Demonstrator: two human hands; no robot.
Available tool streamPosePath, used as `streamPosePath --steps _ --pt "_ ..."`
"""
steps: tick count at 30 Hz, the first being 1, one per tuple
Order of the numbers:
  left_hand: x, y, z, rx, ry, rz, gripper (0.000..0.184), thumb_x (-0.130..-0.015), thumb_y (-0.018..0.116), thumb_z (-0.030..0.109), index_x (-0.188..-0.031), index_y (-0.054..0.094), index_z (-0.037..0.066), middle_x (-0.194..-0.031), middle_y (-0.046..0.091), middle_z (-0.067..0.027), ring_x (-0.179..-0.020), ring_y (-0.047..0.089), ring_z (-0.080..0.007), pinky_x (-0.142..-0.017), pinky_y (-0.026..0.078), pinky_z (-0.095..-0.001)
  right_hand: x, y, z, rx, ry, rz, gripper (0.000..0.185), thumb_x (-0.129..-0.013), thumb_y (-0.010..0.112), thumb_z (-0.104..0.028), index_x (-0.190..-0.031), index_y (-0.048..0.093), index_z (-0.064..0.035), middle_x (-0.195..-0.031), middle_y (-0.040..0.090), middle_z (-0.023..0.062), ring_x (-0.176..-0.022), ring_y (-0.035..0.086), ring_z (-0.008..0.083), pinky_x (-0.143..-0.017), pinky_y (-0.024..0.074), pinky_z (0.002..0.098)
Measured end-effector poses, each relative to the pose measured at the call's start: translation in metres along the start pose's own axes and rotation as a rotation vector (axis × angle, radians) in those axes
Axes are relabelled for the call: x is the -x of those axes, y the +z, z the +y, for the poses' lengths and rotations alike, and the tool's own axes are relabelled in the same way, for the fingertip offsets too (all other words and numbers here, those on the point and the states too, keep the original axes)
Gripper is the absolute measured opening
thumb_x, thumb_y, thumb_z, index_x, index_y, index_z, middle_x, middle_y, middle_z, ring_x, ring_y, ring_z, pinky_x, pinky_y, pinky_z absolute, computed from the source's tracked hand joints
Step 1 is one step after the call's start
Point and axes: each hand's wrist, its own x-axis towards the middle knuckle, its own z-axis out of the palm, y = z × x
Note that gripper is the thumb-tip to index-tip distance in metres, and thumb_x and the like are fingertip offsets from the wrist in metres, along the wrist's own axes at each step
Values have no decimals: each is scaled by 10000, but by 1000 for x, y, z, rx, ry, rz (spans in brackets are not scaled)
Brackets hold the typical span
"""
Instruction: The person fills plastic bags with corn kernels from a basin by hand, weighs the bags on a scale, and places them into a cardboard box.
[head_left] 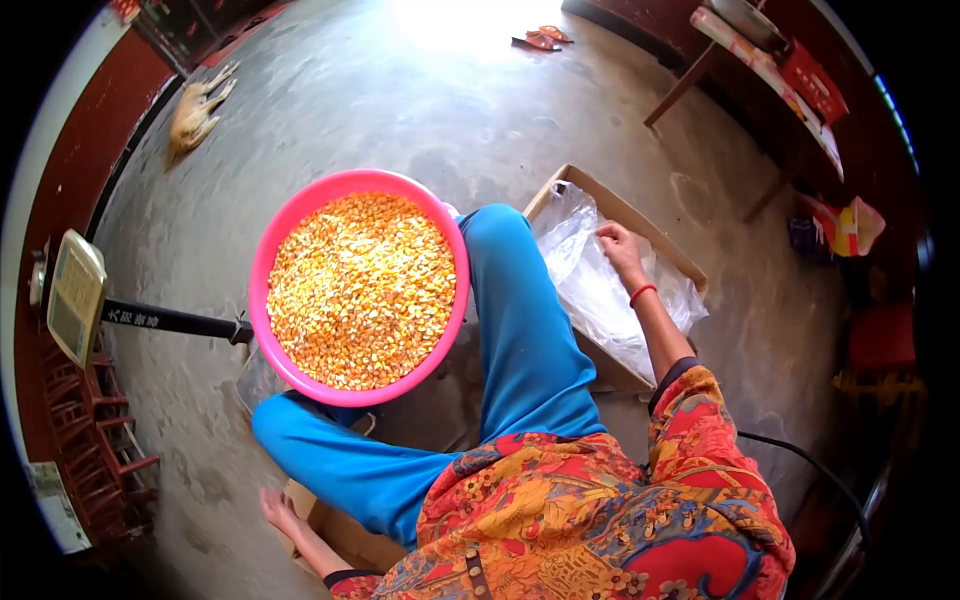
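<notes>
My right hand [622, 252], with a red band at the wrist, is over a cardboard box [683, 258] of clear plastic bags [590, 275]. Its fingers are curled together on the thin plastic. Low on the left, my left hand [281, 512] hangs beside another cardboard box [345, 530]; its fingers are apart and nothing shows in them. In front of my knees a pink basin [262, 290] holds a heap of yellow corn kernels [362, 290]. The basin appears to rest on a platform scale [258, 380], mostly hidden beneath it.
The scale's display [76, 298] stands on a black post [175, 318] at left. A dog [195, 112] lies on the concrete floor. Orange slippers [543, 38] are far ahead. A table [760, 65] stands at upper right, wooden chairs [95, 420] at left, and a black cable [810, 460] runs at right.
</notes>
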Motion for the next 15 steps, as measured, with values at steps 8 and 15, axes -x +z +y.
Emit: streamPosePath --steps 8,15 --pt "21 143 140 -69 495 -372 399 -867 516 77 -1260 451 68 -1059 525 -63 -925 505 -131 -806 411 -252 33 79 7 602 -237 -370 422 -653 588 -16 -1058 581 -137 -1202 453 151 -983 543 337 -804 480 386" --pt "14 158 129 -198 664 -320 363 -849 493 24 -1212 492 26 -1029 543 -76 -909 531 -144 -810 435 -257 12 35 36 329 -153 -10 166 -715 602 -209 -794 660 -75 -780 621 165 -769 601 326 -701 470 395"
